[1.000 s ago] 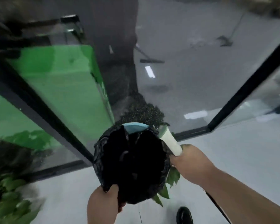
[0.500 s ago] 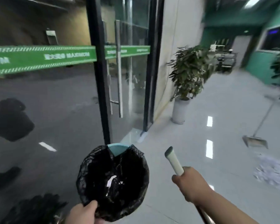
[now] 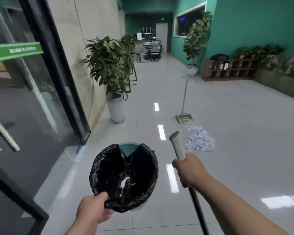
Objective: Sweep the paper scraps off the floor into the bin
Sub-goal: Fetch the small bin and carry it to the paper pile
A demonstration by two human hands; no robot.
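Now — two hands (image 3: 93,209) (image 3: 189,168) | one bin (image 3: 128,148) | one broom (image 3: 177,146) | one scrap pile (image 3: 199,140)

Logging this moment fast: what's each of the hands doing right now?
Left hand: closed, gripping the near rim of the bag-lined bin.
Right hand: closed, gripping the long handle just below its white top.

From my feed I can read no words for certain: the green band (image 3: 15,52) across the glass door (image 3: 34,102) carries white lettering too blurred to make out, and the small green lit sign (image 3: 162,19) above the far doorway (image 3: 161,37) is too tiny.
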